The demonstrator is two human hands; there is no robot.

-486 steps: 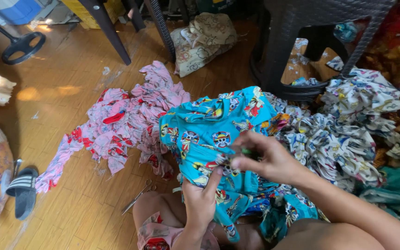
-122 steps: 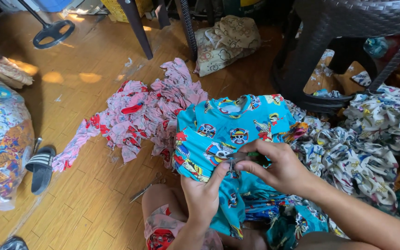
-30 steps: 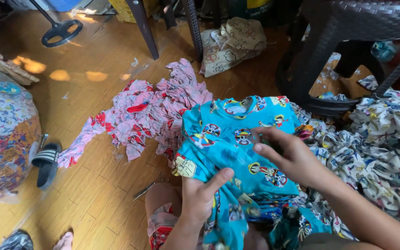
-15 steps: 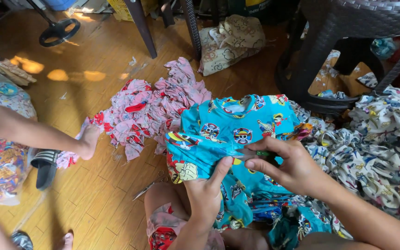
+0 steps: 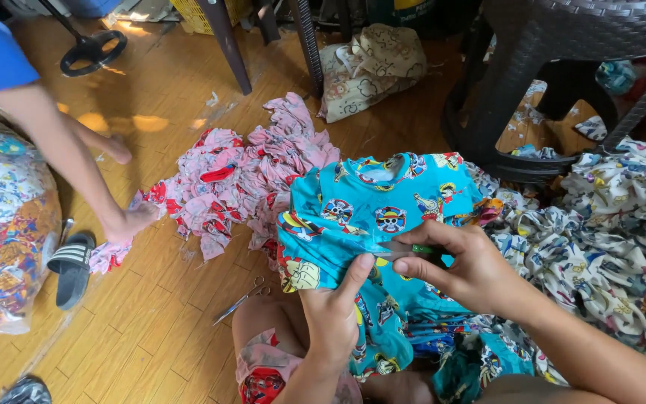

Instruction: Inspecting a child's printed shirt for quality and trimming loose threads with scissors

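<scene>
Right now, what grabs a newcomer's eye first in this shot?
The bright turquoise cartoon-print shirt at centre, pinched between the left hand and the right hand, whose fingers also grip a small green tool. To its left a pink printed fabric pile spreads over the wooden floor, where another person's hand touches its edge. White printed garments are heaped at right beneath a dark woven stool.

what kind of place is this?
Probably a home garment workspace on a wooden floor: heaps of printed clothes, small scissors, and a stuffed clear bag of fabric.
</scene>
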